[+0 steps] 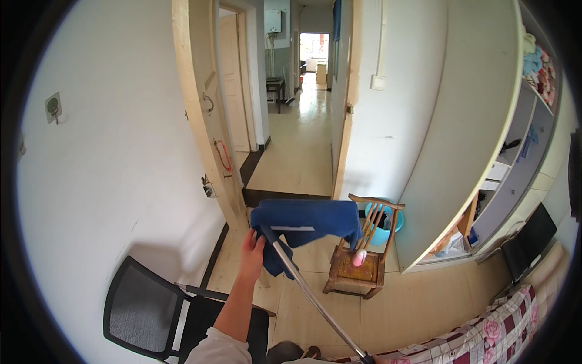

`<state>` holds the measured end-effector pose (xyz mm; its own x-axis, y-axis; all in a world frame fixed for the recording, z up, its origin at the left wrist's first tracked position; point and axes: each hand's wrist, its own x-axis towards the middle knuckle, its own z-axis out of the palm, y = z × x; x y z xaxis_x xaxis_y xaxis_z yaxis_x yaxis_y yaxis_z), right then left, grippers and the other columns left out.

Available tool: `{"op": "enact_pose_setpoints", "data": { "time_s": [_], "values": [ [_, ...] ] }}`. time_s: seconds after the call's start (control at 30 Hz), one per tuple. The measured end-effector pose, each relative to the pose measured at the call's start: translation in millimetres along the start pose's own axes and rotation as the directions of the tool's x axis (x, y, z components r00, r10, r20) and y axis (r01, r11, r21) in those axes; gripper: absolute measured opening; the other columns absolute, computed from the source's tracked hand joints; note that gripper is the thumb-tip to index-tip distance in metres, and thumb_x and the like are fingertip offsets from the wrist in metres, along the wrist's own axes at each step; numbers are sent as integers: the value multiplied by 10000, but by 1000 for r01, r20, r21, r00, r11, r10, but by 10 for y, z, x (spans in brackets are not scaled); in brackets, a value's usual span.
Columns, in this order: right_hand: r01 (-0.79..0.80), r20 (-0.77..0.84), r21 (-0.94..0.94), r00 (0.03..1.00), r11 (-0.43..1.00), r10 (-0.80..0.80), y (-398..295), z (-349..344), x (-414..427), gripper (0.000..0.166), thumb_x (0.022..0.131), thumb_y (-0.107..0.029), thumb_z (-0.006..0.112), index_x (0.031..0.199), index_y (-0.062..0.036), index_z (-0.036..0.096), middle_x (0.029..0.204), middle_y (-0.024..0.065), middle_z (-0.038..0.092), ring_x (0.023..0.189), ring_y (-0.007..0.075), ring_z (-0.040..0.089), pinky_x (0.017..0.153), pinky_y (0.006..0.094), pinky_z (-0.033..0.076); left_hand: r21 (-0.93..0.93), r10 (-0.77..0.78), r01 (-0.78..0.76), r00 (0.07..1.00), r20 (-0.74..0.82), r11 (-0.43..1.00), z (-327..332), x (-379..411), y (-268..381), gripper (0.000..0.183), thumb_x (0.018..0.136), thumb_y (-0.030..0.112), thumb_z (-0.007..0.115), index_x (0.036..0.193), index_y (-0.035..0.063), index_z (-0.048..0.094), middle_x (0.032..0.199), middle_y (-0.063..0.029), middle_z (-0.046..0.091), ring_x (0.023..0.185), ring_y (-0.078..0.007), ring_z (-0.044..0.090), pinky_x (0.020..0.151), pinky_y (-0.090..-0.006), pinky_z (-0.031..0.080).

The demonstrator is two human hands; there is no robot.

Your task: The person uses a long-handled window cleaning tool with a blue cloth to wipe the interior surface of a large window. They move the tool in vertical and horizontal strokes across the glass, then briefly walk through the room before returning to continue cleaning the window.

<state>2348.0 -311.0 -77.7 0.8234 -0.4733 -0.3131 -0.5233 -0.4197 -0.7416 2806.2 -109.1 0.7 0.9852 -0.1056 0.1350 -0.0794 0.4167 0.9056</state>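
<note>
A flat mop is raised over the floor, its metal pole (313, 298) slanting down to the bottom edge. Dark blue cloth (313, 216) covers its head, with one part folded over and a loose part hanging beneath. My left hand (253, 250) grips the cloth at the left end of the head, fingers on its edge. Of my right hand (380, 360) only a sliver shows at the bottom edge, around the pole just past a black collar (366, 358); its fingers are mostly hidden.
A black mesh-backed chair (143, 309) stands at left by the wall. Ahead are an open door (195, 82) and a hallway. A small wooden chair (357, 268) holds a pink-and-white object; behind it is a blue bucket (379, 234). Right are a wardrobe (454, 150) and checked bedding (491, 330).
</note>
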Motion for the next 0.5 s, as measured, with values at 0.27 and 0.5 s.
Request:
{"op": "enact_pose_setpoints", "data": {
  "time_s": [0.27,0.5],
  "values": [
    [16,69,91,997,996,-23,-947,-132,1782,278,806,-244,689,944,-7,643,618,90,563,563,129,507,524,329,429,219,-168,169,986,-24,961,36,1321,-717,489,888,128,597,1311,-33,411,1167,-83,563,1058,-156,523,904,-272,408],
    [244,-54,253,970,936,-238,-1567,309,3365,300,795,-210,701,1014,-12,644,741,129,640,685,189,606,615,335,467,53,23,-22,1000,-20,998,508,1949,-1025,467,993,345,366,1285,-14,427,1232,-132,537,1178,-186,483,979,-306,387]
  ]
}}
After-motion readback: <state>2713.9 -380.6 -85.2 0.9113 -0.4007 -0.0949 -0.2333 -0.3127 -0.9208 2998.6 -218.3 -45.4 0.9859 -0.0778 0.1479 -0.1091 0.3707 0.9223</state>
